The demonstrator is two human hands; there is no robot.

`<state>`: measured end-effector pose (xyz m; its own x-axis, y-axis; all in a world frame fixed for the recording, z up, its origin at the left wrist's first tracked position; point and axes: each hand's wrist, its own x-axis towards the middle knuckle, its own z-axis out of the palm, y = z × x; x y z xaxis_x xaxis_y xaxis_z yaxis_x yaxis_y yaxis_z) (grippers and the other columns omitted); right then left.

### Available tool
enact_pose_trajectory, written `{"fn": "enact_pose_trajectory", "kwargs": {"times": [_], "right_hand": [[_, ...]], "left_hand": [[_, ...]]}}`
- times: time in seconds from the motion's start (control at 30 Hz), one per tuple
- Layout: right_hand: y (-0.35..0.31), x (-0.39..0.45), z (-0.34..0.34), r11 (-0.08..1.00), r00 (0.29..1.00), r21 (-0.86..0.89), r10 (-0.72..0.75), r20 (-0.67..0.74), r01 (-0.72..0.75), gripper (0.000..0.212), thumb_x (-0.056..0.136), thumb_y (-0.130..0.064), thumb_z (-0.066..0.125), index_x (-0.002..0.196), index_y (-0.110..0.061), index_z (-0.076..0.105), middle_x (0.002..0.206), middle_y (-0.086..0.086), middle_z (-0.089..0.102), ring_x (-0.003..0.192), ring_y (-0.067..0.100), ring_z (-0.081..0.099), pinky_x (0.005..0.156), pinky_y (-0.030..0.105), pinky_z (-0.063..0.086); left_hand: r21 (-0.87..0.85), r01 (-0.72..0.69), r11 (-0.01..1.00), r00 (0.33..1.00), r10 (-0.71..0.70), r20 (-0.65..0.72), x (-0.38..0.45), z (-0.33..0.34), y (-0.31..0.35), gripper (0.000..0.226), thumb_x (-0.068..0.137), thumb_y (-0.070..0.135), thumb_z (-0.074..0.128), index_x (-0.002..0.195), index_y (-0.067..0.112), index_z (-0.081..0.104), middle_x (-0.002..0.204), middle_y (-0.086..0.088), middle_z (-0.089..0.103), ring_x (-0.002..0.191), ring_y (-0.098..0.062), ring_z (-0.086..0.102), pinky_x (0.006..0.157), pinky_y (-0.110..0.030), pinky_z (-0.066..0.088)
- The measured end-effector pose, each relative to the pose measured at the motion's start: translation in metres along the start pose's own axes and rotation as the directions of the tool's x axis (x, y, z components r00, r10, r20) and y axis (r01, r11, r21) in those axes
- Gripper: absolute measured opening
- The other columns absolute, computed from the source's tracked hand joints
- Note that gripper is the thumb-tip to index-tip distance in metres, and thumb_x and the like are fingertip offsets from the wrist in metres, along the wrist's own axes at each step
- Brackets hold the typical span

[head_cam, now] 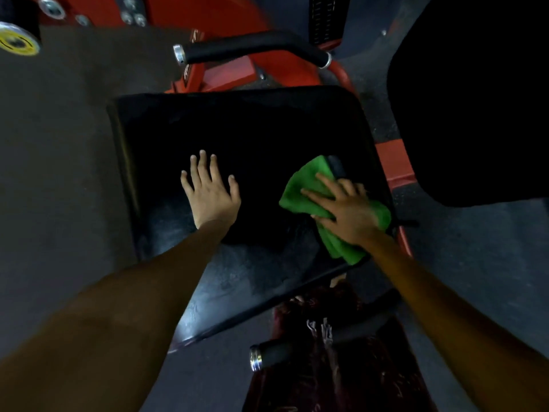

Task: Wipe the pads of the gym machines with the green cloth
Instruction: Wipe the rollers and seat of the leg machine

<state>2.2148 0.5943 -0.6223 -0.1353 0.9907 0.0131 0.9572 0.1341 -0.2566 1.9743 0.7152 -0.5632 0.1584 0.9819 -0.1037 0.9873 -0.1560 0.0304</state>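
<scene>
A black seat pad [237, 138] of a red gym machine fills the middle of the view. My left hand [211, 193] lies flat on the pad with fingers spread and holds nothing. The green cloth [306, 185] is bunched on the pad's right edge. My right hand [346, 208] presses down on the cloth with fingers spread over it. The pad's near part looks greyish and streaked.
A second large black pad [475, 99] stands at the right. A black-grip handle [252, 50] crosses beyond the seat, and another handle [276, 355] sticks out below it. Red frame parts [225, 72] and a silver-capped post with a yellow sticker [17, 40] lie above.
</scene>
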Motion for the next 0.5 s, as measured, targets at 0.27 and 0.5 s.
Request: {"fn": "enact_pose_trajectory", "kwargs": {"times": [0.27, 0.5], "right_hand": [[-0.096, -0.023, -0.006, 0.832, 0.842, 0.138, 0.539, 0.028, -0.537, 0.058, 0.089, -0.045, 0.054, 0.143, -0.038, 0.036, 0.151, 0.01, 0.033, 0.123, 0.038, 0.038, 0.096, 0.06, 0.033], [-0.033, -0.054, -0.012, 0.944, 0.948, 0.081, 0.318, 0.025, -0.319, 0.052, 0.091, -0.048, 0.042, 0.142, -0.037, 0.039, 0.15, 0.007, 0.037, 0.121, 0.036, 0.042, 0.094, 0.054, 0.035]], "left_hand": [[0.0, -0.019, 1.0, 0.999, 0.019, -0.041, -0.001, 0.003, -0.001, 0.057, 0.099, 0.033, 0.034, 0.147, 0.004, 0.026, 0.158, -0.013, 0.014, 0.146, -0.028, 0.006, 0.117, -0.047, 0.001], [-0.123, -0.236, 0.964, 0.953, 0.205, -0.225, -0.013, -0.001, -0.003, 0.04, 0.1, 0.027, 0.038, 0.125, -0.002, 0.049, 0.149, -0.017, 0.033, 0.141, -0.031, 0.026, 0.117, -0.045, 0.014]]}}
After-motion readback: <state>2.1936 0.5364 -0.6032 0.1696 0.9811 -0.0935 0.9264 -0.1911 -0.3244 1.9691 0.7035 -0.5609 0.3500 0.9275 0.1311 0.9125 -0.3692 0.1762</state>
